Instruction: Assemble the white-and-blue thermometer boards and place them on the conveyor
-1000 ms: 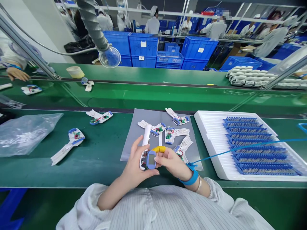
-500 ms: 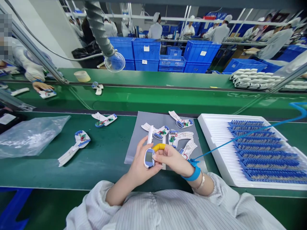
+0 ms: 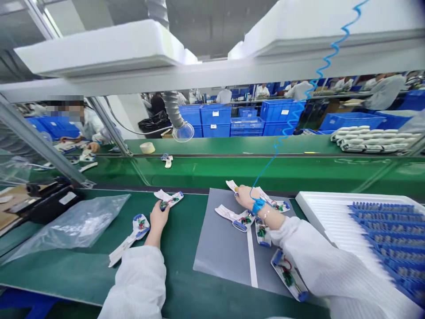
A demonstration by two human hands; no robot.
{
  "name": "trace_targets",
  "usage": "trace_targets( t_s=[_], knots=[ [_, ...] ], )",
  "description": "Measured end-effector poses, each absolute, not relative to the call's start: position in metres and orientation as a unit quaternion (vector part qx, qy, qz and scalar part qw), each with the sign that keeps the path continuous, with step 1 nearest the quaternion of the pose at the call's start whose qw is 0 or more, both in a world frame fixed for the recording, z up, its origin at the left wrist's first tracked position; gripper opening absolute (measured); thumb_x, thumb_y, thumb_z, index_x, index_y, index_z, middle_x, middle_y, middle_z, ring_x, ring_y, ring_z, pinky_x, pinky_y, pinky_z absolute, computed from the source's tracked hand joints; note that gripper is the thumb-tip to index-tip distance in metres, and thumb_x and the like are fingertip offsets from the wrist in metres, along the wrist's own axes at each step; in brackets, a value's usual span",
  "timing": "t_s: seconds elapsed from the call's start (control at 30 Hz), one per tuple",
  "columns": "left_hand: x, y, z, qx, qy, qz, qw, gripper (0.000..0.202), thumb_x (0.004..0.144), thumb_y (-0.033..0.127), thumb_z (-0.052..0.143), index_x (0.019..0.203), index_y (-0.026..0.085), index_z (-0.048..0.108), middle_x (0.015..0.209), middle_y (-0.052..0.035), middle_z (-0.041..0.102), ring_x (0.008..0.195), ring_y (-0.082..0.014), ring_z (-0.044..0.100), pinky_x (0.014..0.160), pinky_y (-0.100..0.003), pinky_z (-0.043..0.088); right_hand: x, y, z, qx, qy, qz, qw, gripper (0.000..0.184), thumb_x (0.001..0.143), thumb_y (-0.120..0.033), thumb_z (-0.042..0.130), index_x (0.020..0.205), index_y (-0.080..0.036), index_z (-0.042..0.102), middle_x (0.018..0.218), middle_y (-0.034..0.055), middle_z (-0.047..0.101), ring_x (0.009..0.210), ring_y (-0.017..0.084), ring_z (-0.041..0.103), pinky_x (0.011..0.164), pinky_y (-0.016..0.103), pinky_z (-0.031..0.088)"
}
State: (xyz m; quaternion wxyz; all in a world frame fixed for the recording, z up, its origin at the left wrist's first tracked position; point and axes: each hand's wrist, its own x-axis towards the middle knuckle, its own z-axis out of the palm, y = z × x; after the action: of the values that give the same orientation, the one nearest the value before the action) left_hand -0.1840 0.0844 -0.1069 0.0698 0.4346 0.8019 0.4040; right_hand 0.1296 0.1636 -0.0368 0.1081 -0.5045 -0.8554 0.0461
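In the head view, the left hand (image 3: pixel 159 218) is at the far edge of the worktop (image 3: pixel 179 270), left of its middle. Its fingers are bent over the near end of an open white housing (image 3: pixel 173 200) with green and red parts inside, and they touch it; whether they grip it cannot be told. Nearer the front edge, just left of that wrist, lies a second open housing (image 3: pixel 128 243), set slantwise. A clear plastic bag (image 3: pixel 83 221) spreads toward the worktop's left end, next to a black box (image 3: pixel 56 204).

The right hand (image 3: pixel 246 197), back upward, is over the far edge of a grey mat (image 3: pixel 219 248). A white handle (image 3: pixel 231 184) sticks out to the left of its fingers, just beside a yellow finger cover (image 3: pixel 236 189). The palm is hidden, so how far the hand is closed and whether it holds the handle cannot be told. A blue wrist strap (image 3: pixel 258 205) with a coiled cord (image 3: pixel 288 128) circles the wrist.

Just below this hand, an open housing with a blue rim (image 3: pixel 239 220) rests on the mat. Another housing (image 3: pixel 289 278) lies at the mat's near right corner. Along the worktop's right side is a white tray (image 3: pixel 318 221) with rows of blue pieces (image 3: pixel 381 235).
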Motion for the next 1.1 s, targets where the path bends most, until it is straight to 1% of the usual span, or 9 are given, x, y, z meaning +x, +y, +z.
trace_targets(
  t_s=[0.1,0.23,0.37,0.5,0.67,0.87,0.97,1.03,1.1],
  knots=[
    [-0.170,0.081,-0.104,0.506,0.773,0.375,0.075,0.024,0.077,0.027,0.048,0.097,0.017,0.056,0.095,-0.0126,0.063,0.096,-0.0294,0.057,0.085,-0.042,0.042,0.117,0.144,-0.036,-0.445,-0.887,0.050,0.114,0.023,0.082,-0.024,0.056,0.099,-0.010,0.062,0.097,0.0138,0.060,0.087,0.019,0.060,0.072,0.025,0.044],
    [-0.127,0.071,-0.095,0.604,0.708,0.354,0.092,0.016,0.079,0.027,0.043,0.086,0.022,0.057,0.094,-0.0055,0.062,0.096,-0.0228,0.056,0.086,-0.034,0.041,0.090,0.113,-0.037,-0.332,-0.936,0.065,0.095,0.038,0.083,-0.036,0.052,0.118,-0.021,0.052,0.118,0.0064,0.051,0.104,0.018,0.051,0.085,0.027,0.043],
    [-0.105,0.055,-0.105,0.623,0.690,0.342,0.134,0.019,0.079,0.028,0.042,0.089,0.021,0.056,0.092,-0.0056,0.061,0.087,-0.0212,0.058,0.076,-0.034,0.045,0.080,0.105,-0.055,-0.357,-0.932,0.053,0.035,0.040,0.076,-0.025,0.057,0.115,-0.017,0.053,0.117,0.0113,0.050,0.104,0.026,0.050,0.079,0.034,0.047],
    [-0.103,0.039,-0.124,0.618,0.682,0.344,0.187,0.025,0.079,0.037,0.046,0.094,0.020,0.056,0.093,-0.0056,0.062,0.081,-0.0196,0.060,0.071,-0.032,0.048,0.083,0.115,-0.071,-0.394,-0.917,0.064,-0.003,0.026,0.076,-0.023,0.055,0.101,-0.017,0.060,0.103,0.0103,0.057,0.083,0.023,0.060,0.067,0.031,0.048],
    [-0.100,0.042,-0.131,0.570,0.695,0.396,0.188,0.038,0.075,0.036,0.050,0.109,0.019,0.051,0.117,-0.0121,0.049,0.110,-0.0261,0.049,0.089,-0.041,0.041,0.070,0.144,-0.068,-0.456,-0.888,0.064,0.007,0.041,0.092,-0.036,0.031,0.113,-0.010,0.055,0.106,0.0169,0.058,0.090,0.025,0.060,0.069,0.031,0.045],
    [-0.124,0.043,-0.110,0.478,0.701,0.475,0.234,0.048,0.074,0.048,0.050,0.110,0.017,0.051,0.130,-0.0153,0.041,0.125,-0.0280,0.035,0.099,-0.044,0.032,0.043,0.141,-0.051,-0.347,-0.931,0.113,-0.004,0.032,0.087,-0.038,0.047,0.093,-0.015,0.069,0.084,0.0079,0.067,0.077,0.019,0.063,0.063,0.023,0.041],
    [-0.141,0.025,-0.098,0.422,0.692,0.485,0.330,0.064,0.078,0.063,0.029,0.109,0.012,0.052,0.112,-0.0183,0.057,0.099,-0.0279,0.058,0.073,-0.039,0.048,0.039,0.111,-0.030,-0.249,-0.962,0.108,0.030,0.028,0.087,-0.040,0.049,0.102,-0.023,0.065,0.098,0.0030,0.064,0.083,0.015,0.060,0.065,0.022,0.040],
    [-0.143,0.008,-0.099,0.394,0.630,0.466,0.481,0.075,0.076,0.070,0.023,0.103,0.010,0.057,0.084,-0.0153,0.066,0.068,-0.0235,0.064,0.052,-0.030,0.046,0.040,0.090,-0.015,-0.174,-0.980,0.073,0.056,0.028,0.089,-0.042,0.046,0.103,-0.025,0.063,0.105,0.0012,0.059,0.078,0.012,0.058,0.061,0.022,0.039],
    [-0.136,-0.009,-0.106,0.352,0.498,0.441,0.659,0.082,0.069,0.077,0.027,0.095,0.008,0.061,0.063,-0.0119,0.065,0.052,-0.0198,0.061,0.045,-0.026,0.041,0.043,0.072,-0.003,-0.104,-0.991,0.011,0.089,0.024,0.091,-0.035,0.043,0.101,-0.024,0.062,0.105,0.0008,0.057,0.074,0.011,0.055,0.053,0.024,0.036]
  ],
)
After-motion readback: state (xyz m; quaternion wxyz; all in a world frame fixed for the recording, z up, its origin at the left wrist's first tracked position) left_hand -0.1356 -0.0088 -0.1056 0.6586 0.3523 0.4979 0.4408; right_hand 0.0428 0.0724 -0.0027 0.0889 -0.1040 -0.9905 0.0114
